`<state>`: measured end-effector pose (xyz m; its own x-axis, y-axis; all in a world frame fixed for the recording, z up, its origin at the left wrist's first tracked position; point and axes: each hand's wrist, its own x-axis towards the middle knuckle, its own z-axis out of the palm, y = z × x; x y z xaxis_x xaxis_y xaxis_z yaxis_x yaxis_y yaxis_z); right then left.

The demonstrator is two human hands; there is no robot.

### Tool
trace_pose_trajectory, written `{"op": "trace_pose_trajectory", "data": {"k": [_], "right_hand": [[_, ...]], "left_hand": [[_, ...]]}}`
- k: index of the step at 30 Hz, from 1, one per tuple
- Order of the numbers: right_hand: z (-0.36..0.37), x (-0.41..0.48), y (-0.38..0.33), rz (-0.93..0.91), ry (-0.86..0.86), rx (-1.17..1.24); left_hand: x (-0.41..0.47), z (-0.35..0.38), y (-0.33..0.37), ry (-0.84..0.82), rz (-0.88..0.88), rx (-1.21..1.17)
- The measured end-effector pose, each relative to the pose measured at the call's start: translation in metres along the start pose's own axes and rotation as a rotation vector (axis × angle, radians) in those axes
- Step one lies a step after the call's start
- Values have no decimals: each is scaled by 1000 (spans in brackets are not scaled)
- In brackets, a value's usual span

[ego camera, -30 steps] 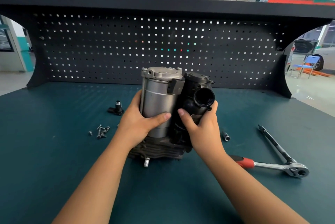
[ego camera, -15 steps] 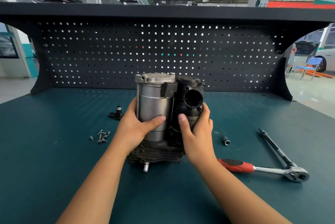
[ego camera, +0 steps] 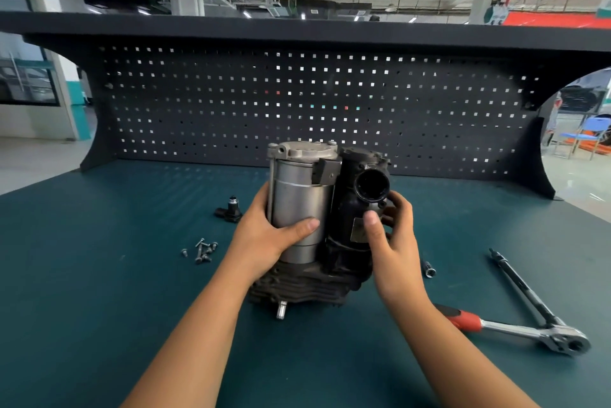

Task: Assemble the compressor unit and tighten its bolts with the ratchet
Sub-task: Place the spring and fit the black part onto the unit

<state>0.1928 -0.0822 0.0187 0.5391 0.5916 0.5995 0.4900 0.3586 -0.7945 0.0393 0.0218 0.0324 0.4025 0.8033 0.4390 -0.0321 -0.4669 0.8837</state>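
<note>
Nearest on the bench [ego camera: 99,308], at right, the ratchet [ego camera: 515,331] lies untouched. Beyond it the compressor [ego camera: 307,206] stands upright mid-bench; the left hand [ego camera: 264,235] wraps its silver cylinder, the right hand [ego camera: 393,242] curls round the black housing, thumb on the label. Best, I judge, to seat both halves square on the finned base before bolting. Bolts [ego camera: 203,249] lie loose just left, pegboard [ego camera: 297,103] behind
</note>
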Motion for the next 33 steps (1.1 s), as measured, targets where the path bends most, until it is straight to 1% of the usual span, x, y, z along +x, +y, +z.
{"op": "trace_pose_trajectory", "data": {"k": [3,5,7,9,12,13,15,17,18,23,25,28,30,31,32,33], "right_hand": [[-9,9,-8,-102,22,99],[-17,22,-24,-154,-1,110],[-23,41,-46,-186,-116,67],[-25,57,-71,-213,-269,-37],[-23,71,-94,-134,-487,-212],[-21,73,-96,-113,-544,-267],[-17,71,-98,-123,-600,-407],[-14,69,-100,-177,-629,-545],[-13,68,-101,-194,-633,-571],[-16,66,-102,-174,-598,-466],[-16,65,-102,-137,-581,-437],[-16,64,-102,-101,-570,-422],[-17,64,-101,-107,-567,-425],[-18,63,-101,-114,-565,-424],[-19,63,-100,-121,-561,-422],[-20,62,-99,-122,-556,-416]], "left_hand": [[1,1,-3,6,-6,18],[1,1,-2,13,-5,31],[1,1,-2,3,-3,30],[1,1,-2,-12,-9,19],[0,1,-1,-25,-17,29],[0,1,0,-25,-17,36],[-1,0,2,-32,-18,45],[-3,0,3,-34,-25,52],[-3,0,4,-38,-27,54],[-2,-1,0,-120,-53,37],[-1,-6,-2,-146,-84,-62],[2,-14,-2,-172,-181,-227],[7,-21,-2,-126,-228,-334],[9,-27,-1,-43,-261,-342],[12,-34,-2,74,-280,-271],[15,-45,-7,199,-274,-103]]}}
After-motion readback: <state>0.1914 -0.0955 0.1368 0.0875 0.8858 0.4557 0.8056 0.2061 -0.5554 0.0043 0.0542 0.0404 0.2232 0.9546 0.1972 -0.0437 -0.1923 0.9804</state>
